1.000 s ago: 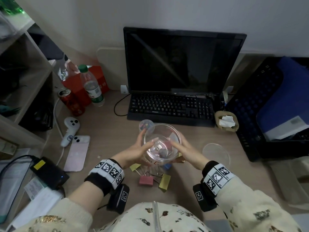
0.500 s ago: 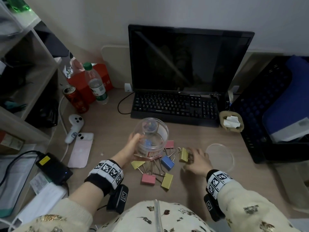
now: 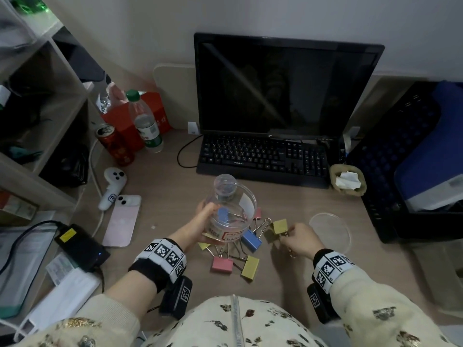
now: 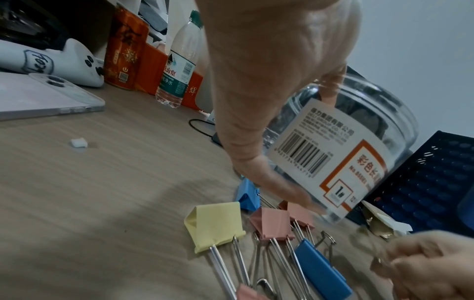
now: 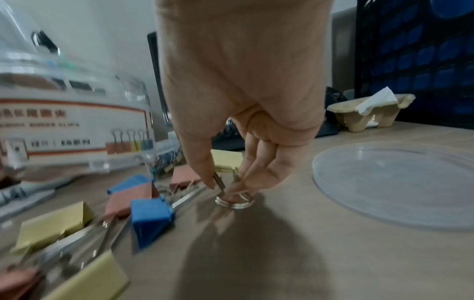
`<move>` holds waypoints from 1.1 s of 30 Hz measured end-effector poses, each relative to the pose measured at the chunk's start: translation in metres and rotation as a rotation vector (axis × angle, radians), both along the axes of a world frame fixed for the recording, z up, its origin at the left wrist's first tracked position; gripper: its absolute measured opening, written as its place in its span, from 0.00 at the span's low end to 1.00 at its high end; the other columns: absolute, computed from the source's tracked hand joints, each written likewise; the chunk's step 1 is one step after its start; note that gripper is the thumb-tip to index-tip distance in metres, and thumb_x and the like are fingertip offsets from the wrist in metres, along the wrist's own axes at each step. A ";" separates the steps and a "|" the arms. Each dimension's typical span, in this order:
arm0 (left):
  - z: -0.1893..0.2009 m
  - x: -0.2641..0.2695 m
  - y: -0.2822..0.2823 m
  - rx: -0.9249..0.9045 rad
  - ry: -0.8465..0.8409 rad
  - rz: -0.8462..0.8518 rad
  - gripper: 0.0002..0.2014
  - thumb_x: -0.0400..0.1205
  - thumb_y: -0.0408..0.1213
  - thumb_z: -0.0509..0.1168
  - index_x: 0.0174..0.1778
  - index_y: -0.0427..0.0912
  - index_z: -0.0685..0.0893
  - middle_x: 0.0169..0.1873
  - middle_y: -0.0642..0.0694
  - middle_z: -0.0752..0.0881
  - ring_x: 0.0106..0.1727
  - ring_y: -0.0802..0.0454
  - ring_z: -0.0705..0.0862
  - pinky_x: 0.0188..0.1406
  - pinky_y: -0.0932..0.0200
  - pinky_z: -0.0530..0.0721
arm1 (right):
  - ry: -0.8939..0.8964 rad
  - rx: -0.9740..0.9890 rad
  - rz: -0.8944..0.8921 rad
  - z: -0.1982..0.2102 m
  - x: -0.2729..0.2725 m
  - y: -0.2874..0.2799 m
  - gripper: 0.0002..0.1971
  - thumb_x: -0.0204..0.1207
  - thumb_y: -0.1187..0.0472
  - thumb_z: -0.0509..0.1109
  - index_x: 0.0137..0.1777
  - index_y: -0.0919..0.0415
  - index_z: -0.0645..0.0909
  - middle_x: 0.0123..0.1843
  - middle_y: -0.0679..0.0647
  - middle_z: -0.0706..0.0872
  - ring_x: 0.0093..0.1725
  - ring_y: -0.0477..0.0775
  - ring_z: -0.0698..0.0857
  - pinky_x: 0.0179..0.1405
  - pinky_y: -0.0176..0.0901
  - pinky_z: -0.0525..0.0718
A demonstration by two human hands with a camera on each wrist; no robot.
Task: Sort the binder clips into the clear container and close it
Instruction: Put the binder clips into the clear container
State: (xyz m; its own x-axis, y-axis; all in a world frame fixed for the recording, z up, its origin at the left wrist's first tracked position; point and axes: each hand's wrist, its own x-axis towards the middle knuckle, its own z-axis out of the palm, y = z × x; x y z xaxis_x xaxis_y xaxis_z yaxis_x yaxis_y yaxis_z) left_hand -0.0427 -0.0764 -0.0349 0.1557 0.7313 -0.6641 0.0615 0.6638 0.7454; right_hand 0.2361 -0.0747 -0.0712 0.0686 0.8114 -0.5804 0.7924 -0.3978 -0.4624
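Binder clips (image 3: 246, 249) lie piled on the desk (image 3: 162, 186) at 6 o'clock of the clear container (image 3: 231, 211), tilted by left hand (image 3: 198, 229) so right hand (image 3: 299, 240), fingers pinching a yellow clip's (image 3: 280, 226) wire handles, can feed it in.

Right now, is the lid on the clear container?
No, the lid lies flat on the desk, right of the open container.
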 end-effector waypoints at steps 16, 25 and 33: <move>0.011 0.012 -0.015 0.144 0.031 -0.205 0.43 0.71 0.53 0.65 0.83 0.53 0.58 0.64 0.48 0.78 0.58 0.49 0.84 0.39 0.62 0.85 | -0.138 0.258 0.440 0.078 -0.104 0.018 0.12 0.75 0.51 0.72 0.41 0.58 0.77 0.42 0.55 0.84 0.42 0.56 0.84 0.37 0.47 0.82; -0.001 0.001 -0.009 0.074 0.011 -0.037 0.51 0.59 0.56 0.67 0.82 0.53 0.61 0.66 0.39 0.80 0.57 0.43 0.84 0.33 0.58 0.84 | 0.187 0.352 0.479 0.065 -0.104 0.020 0.14 0.79 0.58 0.69 0.63 0.57 0.83 0.54 0.52 0.88 0.51 0.48 0.87 0.53 0.43 0.87; -0.019 -0.025 -0.004 0.016 -0.106 0.322 0.48 0.62 0.51 0.68 0.80 0.42 0.63 0.70 0.28 0.78 0.53 0.31 0.87 0.31 0.48 0.89 | 0.252 0.387 0.362 0.057 -0.065 0.016 0.02 0.77 0.62 0.71 0.45 0.58 0.80 0.40 0.47 0.82 0.38 0.43 0.78 0.36 0.31 0.73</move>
State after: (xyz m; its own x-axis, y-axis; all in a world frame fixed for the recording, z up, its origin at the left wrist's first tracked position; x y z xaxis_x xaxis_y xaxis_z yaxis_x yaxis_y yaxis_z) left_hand -0.0679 -0.0807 -0.0542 -0.0175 0.7646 -0.6442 -0.2279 0.6243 0.7472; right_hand 0.1710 -0.0592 -0.0141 -0.3544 0.9136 -0.1992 0.6928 0.1134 -0.7121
